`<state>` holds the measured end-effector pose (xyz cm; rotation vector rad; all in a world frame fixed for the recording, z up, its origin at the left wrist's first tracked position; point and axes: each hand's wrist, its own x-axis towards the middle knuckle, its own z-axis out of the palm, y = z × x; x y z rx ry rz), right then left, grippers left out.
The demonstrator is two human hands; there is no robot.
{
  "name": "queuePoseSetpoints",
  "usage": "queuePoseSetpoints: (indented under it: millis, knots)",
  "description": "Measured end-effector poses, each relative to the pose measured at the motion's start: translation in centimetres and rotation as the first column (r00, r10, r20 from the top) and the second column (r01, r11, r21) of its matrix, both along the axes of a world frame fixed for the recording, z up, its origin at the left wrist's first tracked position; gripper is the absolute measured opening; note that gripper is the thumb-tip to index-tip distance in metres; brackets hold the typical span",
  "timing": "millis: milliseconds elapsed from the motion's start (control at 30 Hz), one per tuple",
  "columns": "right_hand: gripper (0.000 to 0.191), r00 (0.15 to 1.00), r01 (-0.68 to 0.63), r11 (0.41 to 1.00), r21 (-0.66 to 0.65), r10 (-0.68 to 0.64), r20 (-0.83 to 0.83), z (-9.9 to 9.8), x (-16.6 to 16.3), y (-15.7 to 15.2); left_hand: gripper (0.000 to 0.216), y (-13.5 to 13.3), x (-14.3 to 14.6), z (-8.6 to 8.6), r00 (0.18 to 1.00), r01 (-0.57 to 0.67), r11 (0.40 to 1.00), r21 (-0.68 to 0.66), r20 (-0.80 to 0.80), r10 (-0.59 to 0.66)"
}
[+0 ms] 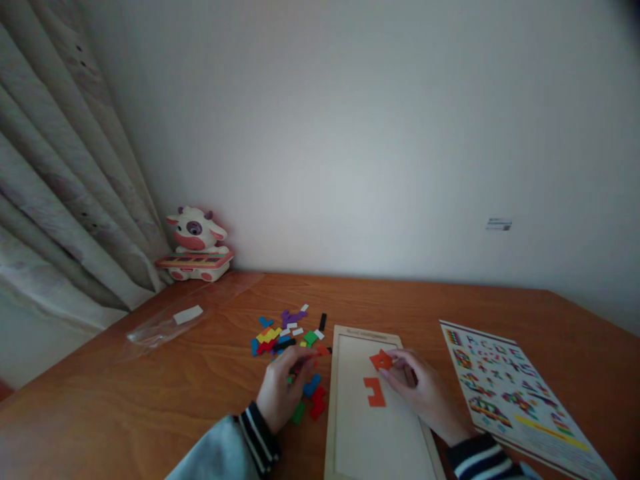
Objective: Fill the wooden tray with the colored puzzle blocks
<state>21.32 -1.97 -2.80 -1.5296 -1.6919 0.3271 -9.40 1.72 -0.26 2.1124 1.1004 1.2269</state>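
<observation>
My right hand (pixel 425 393) pinches an orange puzzle piece (pixel 381 361) between thumb and fingers, tilted over the upper part of a pale wooden tray (pixel 357 437). Just below it, an orange notched piece (pixel 375 392) lies flat on the tray. Left of the tray, my left hand (pixel 280 390) is closed at the fingertips around another orange piece (pixel 323 350), partly hidden by the fingers. Around and beneath that hand spreads a loose pile of coloured flat pieces, among them a purple piece (pixel 293 317), a green piece (pixel 311 338) and a red piece (pixel 318 403).
A printed pattern sheet (pixel 510 393) lies right of the tray. At the left are a clear plastic bag (pixel 160 330) with a white label and, behind it, a cow toy (pixel 197 243) with a keyboard. A curtain (pixel 65 173) hangs along the left side; a wall closes the back.
</observation>
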Motion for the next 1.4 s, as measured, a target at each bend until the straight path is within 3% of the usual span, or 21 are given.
queuePoseSetpoints:
  millis: [100,200,300,400,567,733,933,1067,1233,1300,1400]
  knots:
    - [0.032,1.000,0.004,1.000,0.005,-0.004,-0.005,-0.2,0.0,0.0,0.020,-0.2,4.4,0.0,0.988,0.151,0.988,-0.030,0.022,-0.151]
    - [0.032,1.000,0.007,0.999,0.048,-0.006,-0.009,0.1,0.0,-0.3,0.024,-0.1,6.5,0.1,0.982,0.188,0.981,-0.048,0.024,-0.187]
    - [0.033,1.000,0.019,0.993,0.117,-0.016,-0.022,0.5,-0.2,-0.3,0.020,-0.1,6.5,0.1,0.980,0.200,0.976,-0.083,0.036,-0.198]
    - [0.034,0.999,0.034,0.980,0.194,-0.028,-0.034,0.7,-0.5,0.4,0.024,0.0,6.0,-0.4,0.972,0.196,0.959,-0.206,0.174,-0.161]
    - [0.038,0.999,0.032,0.968,0.250,-0.026,-0.025,0.2,-0.5,2.4,0.039,0.5,6.3,-1.1,0.841,0.336,0.849,-0.409,0.536,-0.075]
    - [0.044,0.990,0.076,0.947,0.311,-0.035,-0.135,-0.3,-0.3,2.5,0.050,0.7,6.5,-0.9,0.786,0.396,0.781,-0.483,0.618,-0.016]
    - [0.042,0.940,0.115,0.976,0.184,-0.047,-0.338,-0.5,-1.4,1.5,0.049,0.5,6.4,-0.7,0.835,0.381,0.780,-0.496,0.546,-0.060]
    - [0.040,0.906,0.105,0.987,0.125,-0.043,-0.421,0.0,-2.2,1.1,0.046,0.2,6.2,-0.6,0.889,0.309,0.836,-0.453,0.449,-0.086]
    - [0.038,0.939,0.067,0.992,0.103,-0.028,-0.343,1.4,-2.5,0.4,0.030,-0.3,6.4,0.0,0.994,0.102,0.978,-0.180,0.055,-0.094]
    - [0.037,0.961,0.059,0.993,0.102,-0.029,-0.274,1.9,-2.4,0.2,0.025,-0.4,6.5,0.3,0.992,0.089,0.993,-0.079,-0.078,-0.095]
    - [0.039,0.979,0.051,0.995,0.090,-0.032,-0.202,2.0,-2.1,-0.1,0.025,-0.5,6.4,0.6,0.979,0.089,0.995,-0.037,-0.179,-0.094]
